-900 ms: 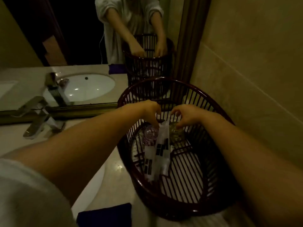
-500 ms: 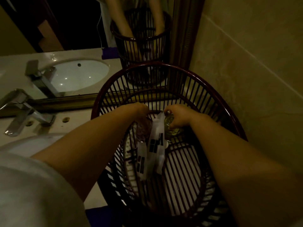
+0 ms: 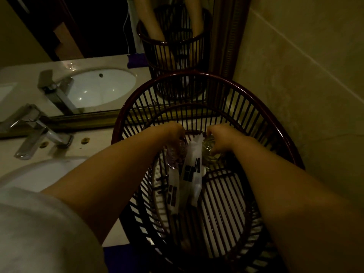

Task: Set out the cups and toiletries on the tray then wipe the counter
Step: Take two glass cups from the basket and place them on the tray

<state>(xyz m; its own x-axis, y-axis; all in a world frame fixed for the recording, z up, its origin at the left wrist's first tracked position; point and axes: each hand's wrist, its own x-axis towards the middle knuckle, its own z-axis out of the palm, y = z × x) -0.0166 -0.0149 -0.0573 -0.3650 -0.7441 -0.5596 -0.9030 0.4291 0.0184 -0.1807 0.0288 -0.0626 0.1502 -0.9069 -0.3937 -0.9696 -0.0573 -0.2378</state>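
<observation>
A dark red slatted basket tray [image 3: 283,134] stands on the counter in the corner by the wall. Both my hands reach down inside it. My left hand [image 3: 171,133] grips a clear glass cup [image 3: 175,156] from above. My right hand [image 3: 222,136] grips a second glass cup [image 3: 208,154] the same way. Between the cups lie two white toiletry packets [image 3: 192,174] with black printing, on the tray's slatted floor. Whether the cups rest on the floor or hang just above it is unclear.
A chrome faucet [image 3: 37,133] and the white sink basin [image 3: 39,174] lie to the left. The mirror [image 3: 88,56] runs along the back, a tiled wall [image 3: 305,85] on the right. A dark blue cloth [image 3: 118,259] lies on the counter's near edge.
My hands have gone deeper into the tray and closed round the two cups. My head has leaned in and tilted down, so the tray fills more of the view.
</observation>
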